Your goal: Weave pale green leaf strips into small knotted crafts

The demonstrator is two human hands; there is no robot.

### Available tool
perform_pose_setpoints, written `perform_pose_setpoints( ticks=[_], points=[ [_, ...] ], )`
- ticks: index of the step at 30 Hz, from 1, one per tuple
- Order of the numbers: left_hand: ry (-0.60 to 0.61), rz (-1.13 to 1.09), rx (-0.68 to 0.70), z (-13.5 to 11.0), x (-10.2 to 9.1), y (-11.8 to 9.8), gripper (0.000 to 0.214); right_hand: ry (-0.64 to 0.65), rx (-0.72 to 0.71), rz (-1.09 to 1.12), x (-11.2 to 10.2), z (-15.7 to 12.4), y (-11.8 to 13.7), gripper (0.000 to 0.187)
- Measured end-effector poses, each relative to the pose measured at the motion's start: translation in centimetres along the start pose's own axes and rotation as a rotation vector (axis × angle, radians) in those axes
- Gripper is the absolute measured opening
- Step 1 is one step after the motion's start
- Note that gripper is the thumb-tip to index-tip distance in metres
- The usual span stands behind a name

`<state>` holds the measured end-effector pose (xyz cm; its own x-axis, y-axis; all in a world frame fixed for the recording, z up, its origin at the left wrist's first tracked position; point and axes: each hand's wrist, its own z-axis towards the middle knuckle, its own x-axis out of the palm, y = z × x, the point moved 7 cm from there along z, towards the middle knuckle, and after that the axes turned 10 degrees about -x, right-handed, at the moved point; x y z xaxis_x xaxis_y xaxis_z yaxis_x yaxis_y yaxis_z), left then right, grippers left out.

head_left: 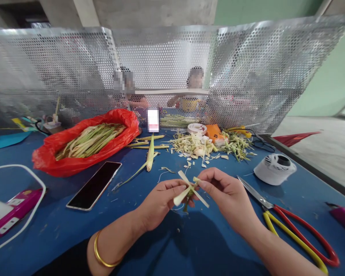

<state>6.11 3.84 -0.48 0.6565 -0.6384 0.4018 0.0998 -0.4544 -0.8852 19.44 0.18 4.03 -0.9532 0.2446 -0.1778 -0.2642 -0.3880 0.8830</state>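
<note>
Pale leaf strips (189, 188) sit pinched between 2 hands — left hand (158, 201), right hand (224, 191) — both closed on them.

Blue table (60, 230), perforated metal screen (166, 57), green wall (327, 84)

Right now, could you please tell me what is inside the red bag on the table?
The open red bag holds a heap of pale green and whitish leaf strips, lying lengthwise. Whatever lies beneath the heap, and the bag's bottom, is covered.
</note>
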Motion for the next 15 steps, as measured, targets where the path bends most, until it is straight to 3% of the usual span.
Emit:
perform_pose_setpoints(
  ticks=[9, 15],
  points=[
    [-0.055, 0.118, -0.040, -0.06, -0.21, 0.55, 0.030, 0.042, -0.021, -0.063, 0.23, -0.28, 0.13, 0.015],
    [-0.080, 0.105, -0.035, 0.35, -0.70, 0.87, 0.028, -0.034, -0.030, -0.094, -0.23, -0.33, -0.18, 0.015]
  ],
)
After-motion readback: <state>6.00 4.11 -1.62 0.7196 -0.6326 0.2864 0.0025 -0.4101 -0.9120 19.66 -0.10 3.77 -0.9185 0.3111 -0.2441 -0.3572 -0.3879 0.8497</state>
